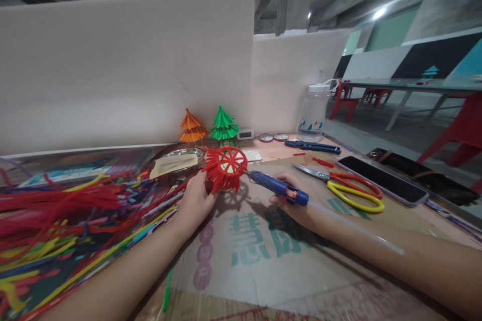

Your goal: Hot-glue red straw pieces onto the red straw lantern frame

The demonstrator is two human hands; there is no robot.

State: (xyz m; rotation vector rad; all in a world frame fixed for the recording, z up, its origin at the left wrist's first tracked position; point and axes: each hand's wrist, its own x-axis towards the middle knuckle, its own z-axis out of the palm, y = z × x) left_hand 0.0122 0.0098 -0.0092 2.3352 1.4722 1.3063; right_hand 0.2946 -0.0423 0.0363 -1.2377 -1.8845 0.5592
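Note:
My left hand [199, 196] grips a red pipe-cleaner wheel [230, 166] by its left edge. The wheel has spokes, and short red strands fan out along its left and lower sides. In my right hand [291, 198] is a blue hot glue gun [278, 186], its body lying across the fingers, with a clear glue stick trailing from its back end. The glue gun's nozzle points left and reaches the wheel's right rim; whether it touches cannot be told. Behind the wheel stand an orange pipe-cleaner pagoda [190, 128] and a green one [224, 125].
Loose coloured pipe cleaners [56, 225] cover the left side. To the right lie scissors [350, 191], a phone [382, 179] and blue pliers [312, 147]. A clear bottle [312, 113] stands at the back before a white partition [128, 70]. A metal dish [188, 152] sits behind my left hand.

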